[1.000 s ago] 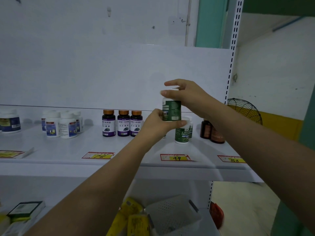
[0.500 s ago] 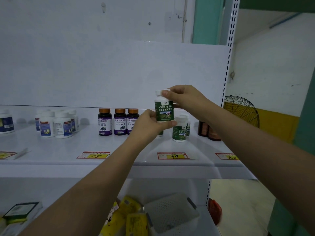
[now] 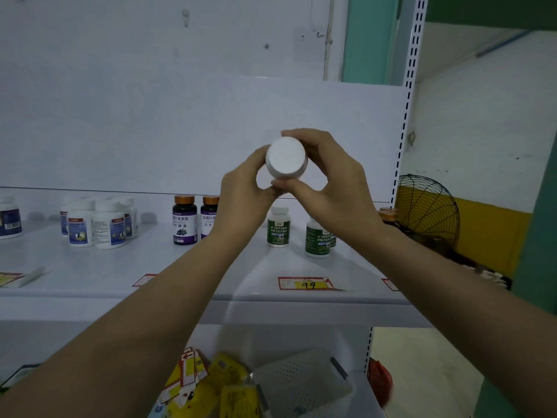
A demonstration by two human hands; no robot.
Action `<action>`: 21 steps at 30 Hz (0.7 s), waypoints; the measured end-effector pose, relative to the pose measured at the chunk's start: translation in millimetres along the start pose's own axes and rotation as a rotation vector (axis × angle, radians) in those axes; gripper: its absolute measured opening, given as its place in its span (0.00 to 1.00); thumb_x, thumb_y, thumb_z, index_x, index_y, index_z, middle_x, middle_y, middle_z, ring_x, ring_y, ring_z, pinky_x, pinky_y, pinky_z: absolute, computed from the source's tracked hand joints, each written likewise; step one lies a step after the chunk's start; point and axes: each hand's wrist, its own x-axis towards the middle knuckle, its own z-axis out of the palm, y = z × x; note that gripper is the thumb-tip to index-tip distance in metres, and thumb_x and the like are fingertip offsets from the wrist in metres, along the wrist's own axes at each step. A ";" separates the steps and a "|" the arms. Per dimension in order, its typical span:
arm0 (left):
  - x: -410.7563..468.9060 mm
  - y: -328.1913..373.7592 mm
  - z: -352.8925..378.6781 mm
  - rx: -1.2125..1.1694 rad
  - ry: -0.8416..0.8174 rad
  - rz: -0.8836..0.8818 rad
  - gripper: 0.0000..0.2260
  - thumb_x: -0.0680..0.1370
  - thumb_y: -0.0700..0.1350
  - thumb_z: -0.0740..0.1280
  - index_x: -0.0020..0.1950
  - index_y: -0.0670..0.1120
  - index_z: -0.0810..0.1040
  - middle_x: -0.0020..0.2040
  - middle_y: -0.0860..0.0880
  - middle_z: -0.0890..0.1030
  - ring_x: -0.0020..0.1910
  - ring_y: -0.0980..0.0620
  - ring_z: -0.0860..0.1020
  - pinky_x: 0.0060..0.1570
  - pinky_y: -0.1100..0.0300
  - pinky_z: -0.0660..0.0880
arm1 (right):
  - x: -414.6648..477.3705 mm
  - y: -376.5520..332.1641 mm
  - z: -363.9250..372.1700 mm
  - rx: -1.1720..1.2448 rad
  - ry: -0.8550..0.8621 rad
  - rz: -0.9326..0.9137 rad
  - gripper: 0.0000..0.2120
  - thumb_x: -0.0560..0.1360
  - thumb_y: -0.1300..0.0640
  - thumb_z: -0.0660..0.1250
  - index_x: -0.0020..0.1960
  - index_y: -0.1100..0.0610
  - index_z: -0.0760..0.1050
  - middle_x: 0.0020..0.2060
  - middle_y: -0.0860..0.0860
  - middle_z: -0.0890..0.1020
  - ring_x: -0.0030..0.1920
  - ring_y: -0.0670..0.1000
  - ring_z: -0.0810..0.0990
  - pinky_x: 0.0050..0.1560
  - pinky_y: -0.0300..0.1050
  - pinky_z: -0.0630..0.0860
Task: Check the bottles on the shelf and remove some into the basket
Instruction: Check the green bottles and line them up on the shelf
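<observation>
I hold a white bottle (image 3: 285, 158) up in front of the shelf, tipped so one round white end faces me. My left hand (image 3: 244, 191) grips it from the left and my right hand (image 3: 327, 176) grips it from the right, fingers curled round it. On the white shelf (image 3: 211, 267) below stand two green-labelled bottles (image 3: 278, 226) (image 3: 317, 236). Purple-labelled bottles with orange caps (image 3: 184, 220) stand left of my left wrist. A white perforated basket (image 3: 301, 384) sits on the level below.
Several white bottles (image 3: 99, 223) stand at the shelf's left, one more (image 3: 9, 217) at the far left edge. Yellow price tags (image 3: 309, 283) line the shelf front. Yellow packets (image 3: 211, 384) lie beside the basket. A black wire fan (image 3: 428, 212) stands right of the shelf upright.
The bottle went from upright with its green label facing me to tipped with a round white end towards me. Both hands rose slightly with it.
</observation>
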 end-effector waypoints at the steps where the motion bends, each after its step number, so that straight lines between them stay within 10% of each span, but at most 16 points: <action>1: -0.4 1.6 -1.3 0.010 0.011 0.037 0.24 0.72 0.42 0.72 0.67 0.47 0.72 0.58 0.55 0.77 0.55 0.61 0.70 0.54 0.67 0.68 | -3.1 0.3 1.4 -0.034 0.019 -0.046 0.25 0.71 0.59 0.74 0.64 0.62 0.71 0.59 0.53 0.78 0.60 0.48 0.76 0.63 0.38 0.72; 9: 1.3 1.4 -7.1 0.005 -0.077 0.052 0.23 0.70 0.48 0.74 0.65 0.51 0.75 0.59 0.57 0.79 0.57 0.61 0.74 0.56 0.67 0.71 | 6.0 -2.3 -4.9 0.077 0.004 0.052 0.24 0.73 0.58 0.71 0.66 0.56 0.68 0.60 0.48 0.77 0.61 0.45 0.76 0.63 0.39 0.73; 15: 4.6 13.6 -9.4 -0.313 -0.326 -0.319 0.18 0.70 0.55 0.71 0.56 0.49 0.80 0.50 0.53 0.84 0.47 0.62 0.81 0.50 0.66 0.75 | 56.0 10.2 -17.4 0.429 -0.134 0.716 0.17 0.75 0.53 0.69 0.59 0.61 0.74 0.52 0.57 0.82 0.49 0.52 0.83 0.49 0.43 0.81; 21: -2.5 19.0 -2.8 -0.547 -0.535 -0.767 0.22 0.72 0.59 0.68 0.57 0.43 0.78 0.46 0.43 0.85 0.46 0.49 0.84 0.57 0.55 0.76 | 54.2 26.7 -19.1 0.264 -0.423 1.191 0.13 0.75 0.48 0.68 0.47 0.58 0.74 0.38 0.54 0.79 0.35 0.50 0.79 0.33 0.39 0.79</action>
